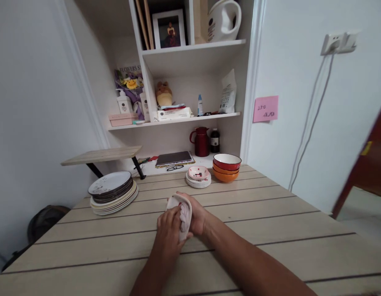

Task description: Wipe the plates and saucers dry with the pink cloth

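Note:
Above the middle of the table, my right hand point(197, 216) grips a small white dish point(174, 201) by its far side and rim, tilted up on edge with its inside turned left. My left hand point(169, 226) is closed on a pale lilac cloth point(184, 218), pressing it against the inside of the dish. A bit of red print shows on the dish beside the cloth. Behind my hands stands a stack of small white plates point(199, 183) topped by a pink-rimmed bowl point(198, 172). To its right, orange bowls point(225, 176) are stacked under a red one with a white inside point(227, 159).
Large plates point(114, 193) are piled at the table's left, near a small wooden stand point(102, 155). Glasses point(175, 167), a dark laptop-like slab point(174, 158), a red jug point(201, 142) and a dark bottle point(214, 140) sit along the back, below shelves.

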`<action>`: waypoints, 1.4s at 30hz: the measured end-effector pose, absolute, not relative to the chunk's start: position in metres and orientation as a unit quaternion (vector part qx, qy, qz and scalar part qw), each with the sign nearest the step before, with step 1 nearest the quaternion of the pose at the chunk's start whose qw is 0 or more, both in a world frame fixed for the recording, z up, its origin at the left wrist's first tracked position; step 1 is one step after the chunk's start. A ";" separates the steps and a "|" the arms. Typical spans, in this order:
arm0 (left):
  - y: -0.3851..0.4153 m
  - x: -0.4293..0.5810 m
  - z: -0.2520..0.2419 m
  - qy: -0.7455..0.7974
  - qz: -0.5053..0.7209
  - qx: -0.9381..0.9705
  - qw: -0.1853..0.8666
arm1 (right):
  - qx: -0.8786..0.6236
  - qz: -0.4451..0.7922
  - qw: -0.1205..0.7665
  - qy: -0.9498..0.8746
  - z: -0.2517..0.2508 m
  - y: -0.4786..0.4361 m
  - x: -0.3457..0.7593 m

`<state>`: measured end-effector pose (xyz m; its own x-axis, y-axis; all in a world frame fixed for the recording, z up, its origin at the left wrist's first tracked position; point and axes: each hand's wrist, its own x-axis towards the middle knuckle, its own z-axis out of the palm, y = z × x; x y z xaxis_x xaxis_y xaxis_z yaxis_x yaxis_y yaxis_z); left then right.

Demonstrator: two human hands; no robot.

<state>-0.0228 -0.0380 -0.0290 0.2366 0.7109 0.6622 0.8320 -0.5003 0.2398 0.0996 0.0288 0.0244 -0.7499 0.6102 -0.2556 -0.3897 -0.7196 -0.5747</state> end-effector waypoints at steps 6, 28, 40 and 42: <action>-0.046 -0.014 -0.023 -0.523 -0.543 -0.645 -0.127 | -0.172 0.843 0.420 -0.289 0.032 0.016 0.098; -0.045 -0.007 -0.017 -0.575 -0.593 -0.532 -0.189 | -0.107 0.894 0.407 -0.153 0.016 0.002 0.074; -0.044 -0.014 -0.021 -0.511 -0.569 -0.642 -0.054 | -0.094 0.905 0.383 -0.157 0.013 0.004 0.074; -0.043 -0.014 -0.020 -0.494 -0.573 -0.654 -0.017 | -0.093 0.904 0.386 -0.155 0.013 0.004 0.074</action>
